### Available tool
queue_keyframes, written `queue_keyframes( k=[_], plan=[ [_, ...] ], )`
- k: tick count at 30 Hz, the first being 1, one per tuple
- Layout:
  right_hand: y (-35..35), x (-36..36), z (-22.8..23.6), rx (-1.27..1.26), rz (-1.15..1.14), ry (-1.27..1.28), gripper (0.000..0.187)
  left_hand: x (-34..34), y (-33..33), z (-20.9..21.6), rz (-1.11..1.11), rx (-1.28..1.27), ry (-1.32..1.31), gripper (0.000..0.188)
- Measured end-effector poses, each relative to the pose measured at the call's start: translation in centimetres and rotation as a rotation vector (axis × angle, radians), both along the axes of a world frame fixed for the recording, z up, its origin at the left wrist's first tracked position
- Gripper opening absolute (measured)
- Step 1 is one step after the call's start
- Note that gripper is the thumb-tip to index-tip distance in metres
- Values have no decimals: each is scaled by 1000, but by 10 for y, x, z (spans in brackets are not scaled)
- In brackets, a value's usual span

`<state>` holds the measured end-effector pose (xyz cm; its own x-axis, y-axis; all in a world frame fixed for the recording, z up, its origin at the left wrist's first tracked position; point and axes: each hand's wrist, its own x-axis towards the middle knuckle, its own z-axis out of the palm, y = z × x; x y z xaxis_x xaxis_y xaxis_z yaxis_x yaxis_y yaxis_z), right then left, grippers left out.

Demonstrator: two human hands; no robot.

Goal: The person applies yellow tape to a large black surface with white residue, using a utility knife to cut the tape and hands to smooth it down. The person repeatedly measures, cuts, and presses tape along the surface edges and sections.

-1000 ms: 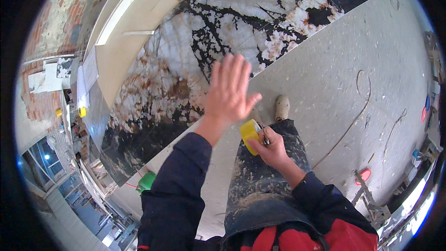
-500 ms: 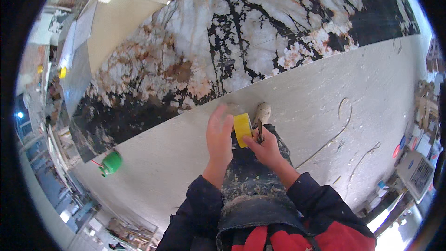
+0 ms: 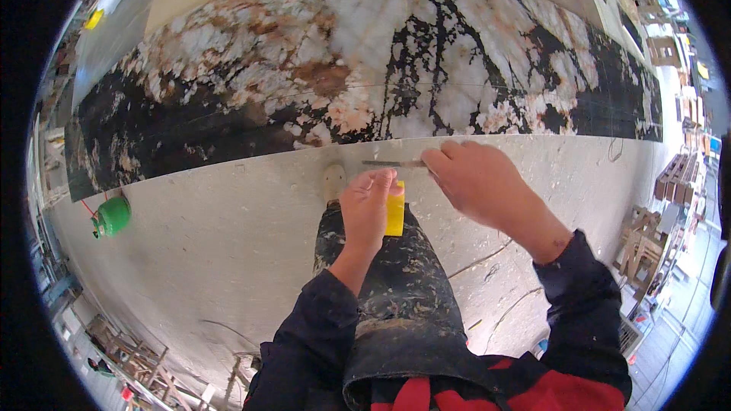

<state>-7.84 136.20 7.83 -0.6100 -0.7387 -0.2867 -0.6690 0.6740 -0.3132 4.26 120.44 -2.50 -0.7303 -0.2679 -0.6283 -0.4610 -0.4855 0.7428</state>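
Note:
My left hand is closed, with its thumb and fingers pressed together on a roll of yellow tape that hangs below the fingertips. Its far part is hidden behind the fingers. In my right hand, also closed, is a thin, dark, blade-like tool. It points left, just above the left fingertips and apart from the tape. Both hands are over my dusty dark trousers, in front of the near edge of a black, white and brown marbled slab.
Beyond my hands the slab spans the view from left to right. A green gas bottle stands on the pale floor by its left corner. Cords lie on the floor to the right. Stacked wooden pieces stand at the far right.
The tape roll has passed from my right hand to my left. My right hand has moved up and right, with the dark tool now pointing left. The view has turned, shifting the slab.

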Motion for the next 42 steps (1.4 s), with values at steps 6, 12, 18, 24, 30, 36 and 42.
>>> queue_keyframes(
  k=[6, 12, 18, 24, 30, 36, 42],
  plan=[
    [-40, -38, 9, 78, 208, 180, 10, -6, 2, 9, 0, 43, -55, 29],
    [62, -39, 36, 245, -47, 125, 10, 12, 14, -4, -41, 85, -81, 23],
    [115, 82, -28, -498, -1101, -737, 25, 28, -17, 55, -108, -36, -45, 32],
    [-149, 160, -29, -921, -873, -969, 24, 53, -162, 118, -182, -533, 124, 28],
    [-338, 182, -29, -1071, -645, -1057, 33, 60, -368, 116, -193, -408, 172, 25],
    [-492, 199, -30, -931, -833, -1182, 40, 61, -564, 85, -338, -214, 103, 18],
    [-579, 244, -18, -882, -949, -904, 43, 36, -664, 75, -541, -185, 62, 20]
  ],
)
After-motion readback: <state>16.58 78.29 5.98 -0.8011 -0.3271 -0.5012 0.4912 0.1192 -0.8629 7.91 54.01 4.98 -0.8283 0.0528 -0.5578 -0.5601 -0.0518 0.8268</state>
